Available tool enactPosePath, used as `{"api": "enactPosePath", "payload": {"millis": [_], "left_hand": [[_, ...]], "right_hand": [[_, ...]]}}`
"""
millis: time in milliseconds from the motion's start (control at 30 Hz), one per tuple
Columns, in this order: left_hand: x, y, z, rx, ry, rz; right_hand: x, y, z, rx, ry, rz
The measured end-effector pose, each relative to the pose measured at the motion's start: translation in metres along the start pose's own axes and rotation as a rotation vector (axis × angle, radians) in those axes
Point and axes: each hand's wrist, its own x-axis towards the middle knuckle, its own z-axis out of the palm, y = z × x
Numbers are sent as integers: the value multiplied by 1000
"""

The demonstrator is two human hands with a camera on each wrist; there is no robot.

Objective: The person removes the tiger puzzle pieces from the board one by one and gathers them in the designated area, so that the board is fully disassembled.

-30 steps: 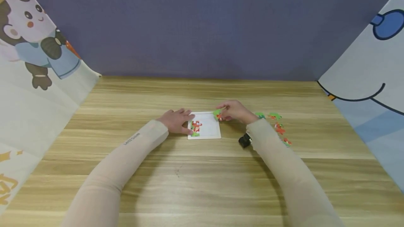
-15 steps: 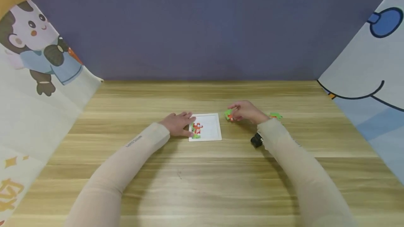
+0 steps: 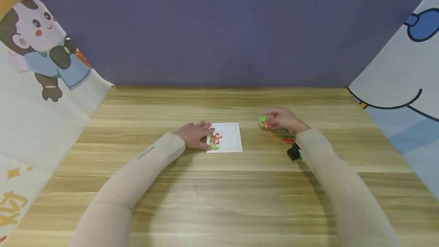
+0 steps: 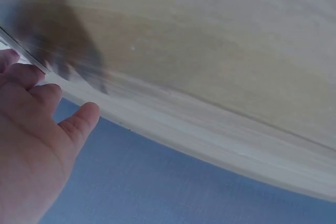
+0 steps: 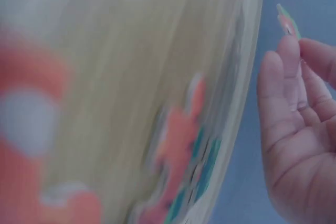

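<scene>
A white puzzle tray [image 3: 230,140] lies on the table, with joined orange and green puzzle pieces [image 3: 215,140] along its left side. My left hand [image 3: 194,135] rests on the tray's left edge with fingers spread; in the left wrist view, the left fingertips [image 4: 89,114] show at the tray's edge. Right of the tray, my right hand [image 3: 284,120] pinches a green and orange puzzle piece [image 3: 263,122] between thumb and fingers, above the table. That held piece [image 5: 289,22] is seen nearly edge-on in the right wrist view.
A loose orange puzzle piece [image 3: 288,140] lies on the table under the right wrist, beside a black wrist camera [image 3: 294,151]. Close up, another orange piece [image 5: 181,140] and a blurred orange one [image 5: 31,72] appear. A dark wall [image 3: 226,29] borders the table's far edge.
My right hand has moved right, away from the tray's upper right corner, with the puzzle piece still pinched. The left hand stays on the tray's left edge.
</scene>
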Motion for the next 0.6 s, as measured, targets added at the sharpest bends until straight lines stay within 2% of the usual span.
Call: {"api": "enactPosePath", "payload": {"millis": [133,300,600], "left_hand": [[1,-2,0,-23,7,39],[1,-1,0,-50,24,89],[3,-1,2,-54,8,86]], "right_hand": [[-5,3,-10,12,19,19],[-13,9,-23,-22,45,21],[-27,16,-40,-45,77,50]]}}
